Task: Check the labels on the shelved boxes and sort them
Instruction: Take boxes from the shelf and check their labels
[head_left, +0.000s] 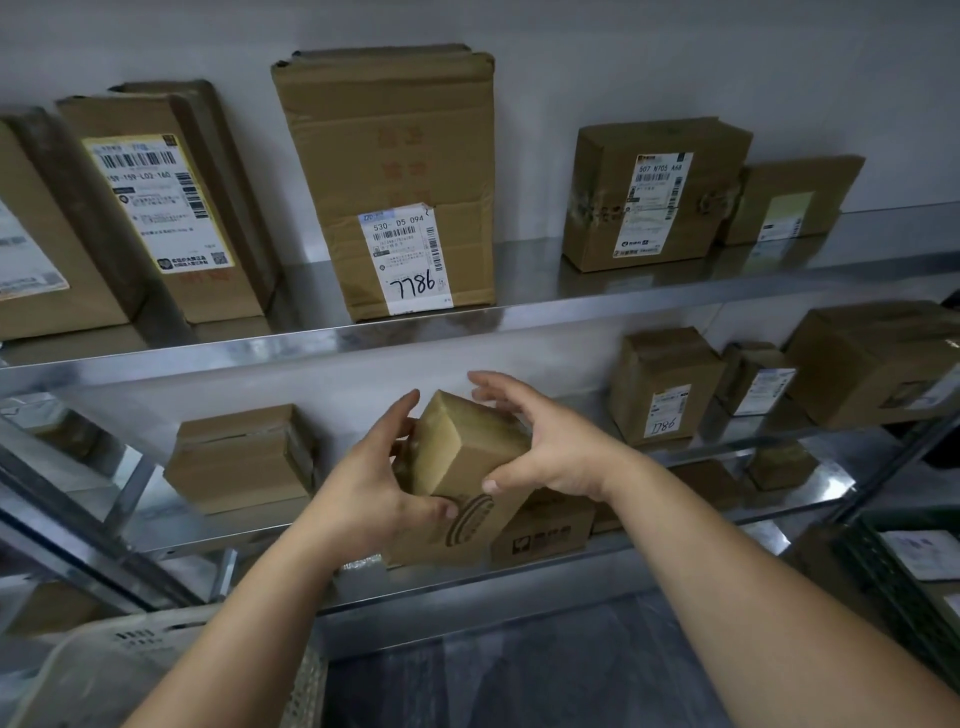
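A small taped cardboard box (460, 447) is held in the air in front of the middle shelf. My left hand (371, 480) grips its left side, thumb under its near corner. My right hand (540, 441) grips its right side, thumb on the lower edge and fingers over the top. No label shows on the faces turned to me. On the top shelf (415, 325) stand labelled boxes: a tall one marked 7786 (387, 182), a yellow-labelled one (166, 202) at the left and a squat one (654, 195) at the right.
The middle shelf carries a brown box (241, 457) at the left and several labelled boxes (667, 387) at the right. Printed boxes (543, 532) lie on a lower shelf under the hands. A white plastic basket (130, 665) stands bottom left, a dark crate (904, 582) at the right.
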